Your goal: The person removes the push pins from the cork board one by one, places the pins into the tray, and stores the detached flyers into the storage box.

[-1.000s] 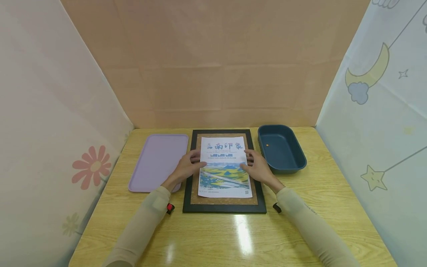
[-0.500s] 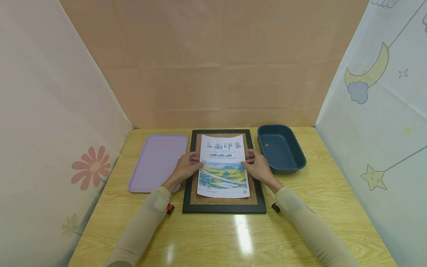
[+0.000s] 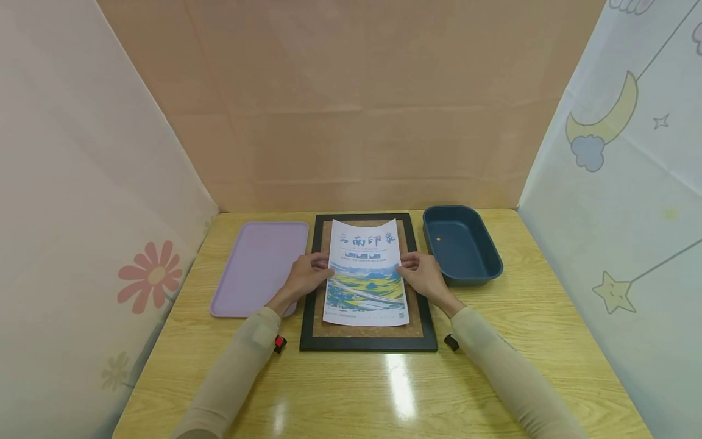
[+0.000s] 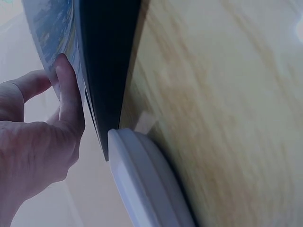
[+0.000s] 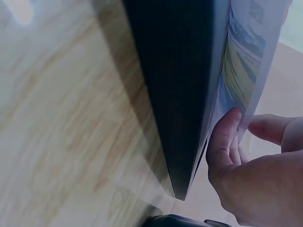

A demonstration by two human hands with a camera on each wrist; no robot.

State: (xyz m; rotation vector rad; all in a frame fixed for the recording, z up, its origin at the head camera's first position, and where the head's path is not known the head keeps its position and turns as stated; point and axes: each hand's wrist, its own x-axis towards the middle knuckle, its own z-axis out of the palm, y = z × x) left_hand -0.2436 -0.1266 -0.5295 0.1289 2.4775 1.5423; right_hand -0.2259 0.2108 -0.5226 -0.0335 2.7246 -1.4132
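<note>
A printed poster (image 3: 366, 286) with Chinese lettering and a painted landscape is held over a cork board (image 3: 351, 331) with a black frame (image 3: 368, 344). My left hand (image 3: 304, 274) pinches the poster's left edge between thumb and fingers. On the opposite edge, my right hand (image 3: 426, 275) pinches it the same way. The sheet bows between the two hands, its top corners curling up. Both wrist views show the poster (image 4: 52, 28) raised off the board, with the fingers (image 5: 222, 137) of the right hand curled at its edge.
Left of the frame lies a flat lilac tray (image 3: 260, 265), partly beneath the left wrist. To the right stands a deep dark-blue bin (image 3: 466, 247) with a small orange spot inside. Fabric walls enclose the wooden table (image 3: 340, 396) at the back and sides.
Both hands now pinch the poster's edges; a second ago it lay flatter, with the thumbs over it. It has shifted slightly left, bowed, and its top corners have risen.
</note>
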